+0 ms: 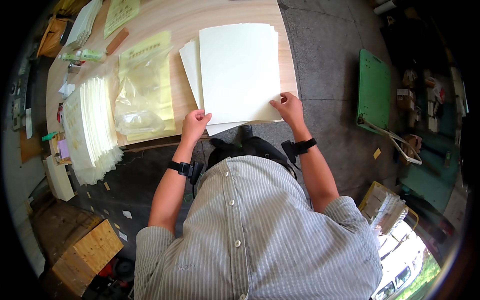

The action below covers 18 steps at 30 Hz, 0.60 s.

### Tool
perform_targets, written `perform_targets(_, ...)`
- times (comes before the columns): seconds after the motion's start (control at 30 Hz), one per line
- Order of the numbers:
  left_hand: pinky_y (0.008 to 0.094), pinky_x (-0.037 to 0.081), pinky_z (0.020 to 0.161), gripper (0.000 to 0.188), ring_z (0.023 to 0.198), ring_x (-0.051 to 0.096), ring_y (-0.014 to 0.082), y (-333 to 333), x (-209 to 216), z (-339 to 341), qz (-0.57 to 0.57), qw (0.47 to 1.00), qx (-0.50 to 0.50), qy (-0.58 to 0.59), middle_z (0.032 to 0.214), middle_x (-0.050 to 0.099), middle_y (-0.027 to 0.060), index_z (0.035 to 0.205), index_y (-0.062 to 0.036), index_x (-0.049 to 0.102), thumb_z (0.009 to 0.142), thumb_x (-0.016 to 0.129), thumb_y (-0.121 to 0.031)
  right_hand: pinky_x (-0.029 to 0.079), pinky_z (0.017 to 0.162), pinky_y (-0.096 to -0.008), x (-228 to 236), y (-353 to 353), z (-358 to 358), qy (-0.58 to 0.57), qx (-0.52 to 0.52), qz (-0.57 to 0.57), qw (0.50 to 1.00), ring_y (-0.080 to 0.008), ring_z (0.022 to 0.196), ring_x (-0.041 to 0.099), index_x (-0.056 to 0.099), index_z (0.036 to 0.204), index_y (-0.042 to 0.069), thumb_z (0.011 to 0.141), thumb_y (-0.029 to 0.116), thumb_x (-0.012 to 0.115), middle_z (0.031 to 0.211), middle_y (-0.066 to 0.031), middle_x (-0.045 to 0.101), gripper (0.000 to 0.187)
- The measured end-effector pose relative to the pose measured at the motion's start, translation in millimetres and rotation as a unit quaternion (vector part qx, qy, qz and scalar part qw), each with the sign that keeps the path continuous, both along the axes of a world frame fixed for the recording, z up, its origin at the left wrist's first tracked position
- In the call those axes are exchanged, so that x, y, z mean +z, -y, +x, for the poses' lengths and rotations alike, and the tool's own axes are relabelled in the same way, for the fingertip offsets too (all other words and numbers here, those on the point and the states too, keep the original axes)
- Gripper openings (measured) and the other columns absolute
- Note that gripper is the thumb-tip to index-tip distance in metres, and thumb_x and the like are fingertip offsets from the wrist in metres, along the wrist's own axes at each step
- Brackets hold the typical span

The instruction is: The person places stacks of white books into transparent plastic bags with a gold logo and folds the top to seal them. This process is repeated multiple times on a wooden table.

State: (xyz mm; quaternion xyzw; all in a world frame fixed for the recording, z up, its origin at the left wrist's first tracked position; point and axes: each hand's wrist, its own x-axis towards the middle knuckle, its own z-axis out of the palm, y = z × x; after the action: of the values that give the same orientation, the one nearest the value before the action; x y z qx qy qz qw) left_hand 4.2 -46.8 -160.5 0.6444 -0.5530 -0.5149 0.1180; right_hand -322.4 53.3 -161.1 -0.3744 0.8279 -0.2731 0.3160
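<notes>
A stack of large white paper sheets (240, 75) lies at the right end of the table, with its near edge reaching past the table's front edge. Some sheets beneath are fanned out to the left. My left hand (194, 125) grips the stack's near left corner between thumb and curled fingers. At the near right edge, my right hand (289, 109) pinches the sheets, thumb on top. How many sheets either hand holds cannot be made out. Left of the stack, a clear plastic bag (142, 90) rests over yellow printed sheets (167, 107).
The wooden table (175, 15) also bears a thick pile of paper (92, 120), small bottles (92, 55) and a brown block (117, 41). A green folding chair (372, 90) stands on the floor to the right. A wooden box (95, 250) is at lower left.
</notes>
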Motion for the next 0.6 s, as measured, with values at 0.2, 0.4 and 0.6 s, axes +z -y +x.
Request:
perform_targets(0.2, 0.0394, 0.047, 0.096, 0.062, 0.115, 0.056, 0.0289, -22.7, 42.3, -25.4, -0.348, 0.89, -0.189, 0.226, 0.123, 0.058, 0.0123, 0.135, -0.0054, 0.054, 0.082, 0.077, -0.027, 0.055, 0.073, -0.0381, 11.6, 1.2, 2.3, -0.025, -0.017, 0.011, 0.999, -0.0301, 0.078, 0.07, 0.07, 0.103, -0.003, 0.073, 0.029, 0.08, 0.087, -0.0178, 0.071, 0.045)
perform_targets(0.4, 0.0418, 0.042, 0.101, 0.061, 0.121, 0.048, 0.0268, -17.2, 26.0, -43.8, -0.418, 0.773, -0.437, 0.192, 0.127, 0.054, 0.0065, 0.132, -0.0183, 0.057, 0.076, 0.078, -0.03, 0.056, 0.067, -0.0364, -2.7, -5.3, -11.8, 0.171, -0.09, 0.001, 0.981, -0.0206, 0.071, 0.067, 0.071, 0.101, -0.006, 0.077, 0.025, 0.077, 0.084, -0.0121, 0.071, 0.04)
perform_targets(0.6, 0.039, 0.05, 0.091, 0.057, 0.114, 0.053, 0.0253, -15.1, 18.6, -43.6, -0.47, 0.726, -0.457, 0.208, 0.12, 0.057, 0.0069, 0.126, -0.0149, 0.06, 0.074, 0.079, -0.029, 0.049, 0.077, -0.0331, 18.4, -10.6, -14.1, 0.4, -0.134, 0.008, 0.907, -0.0195, 0.087, 0.06, 0.067, 0.108, -0.004, 0.084, 0.024, 0.073, 0.097, -0.0087, 0.065, 0.037)
